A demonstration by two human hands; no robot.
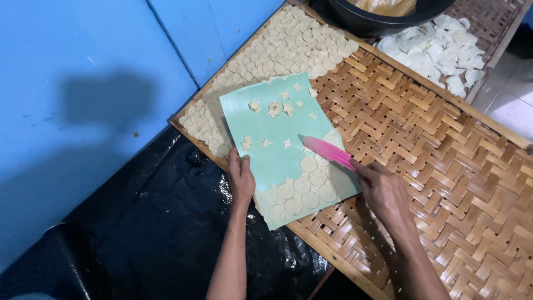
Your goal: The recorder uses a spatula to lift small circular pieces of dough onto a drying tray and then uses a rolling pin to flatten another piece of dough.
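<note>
Dough rounds (302,186): we've about half the green mat (266,161) cleared.
Left hand (240,179): clamps the mat's edge.
Right hand (386,194): closed around pink knife (327,151).
Woven tray (444,166): partly filled.

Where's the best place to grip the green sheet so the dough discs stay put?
Grip the green sheet at its bare left edge, from the left side, where the left hand already pinches it. The dough discs crowd the near right part, and the right hand works the pink scraper there.

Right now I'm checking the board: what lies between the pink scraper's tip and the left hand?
Head view: only bare green board between pink scraper and left hand.
</note>
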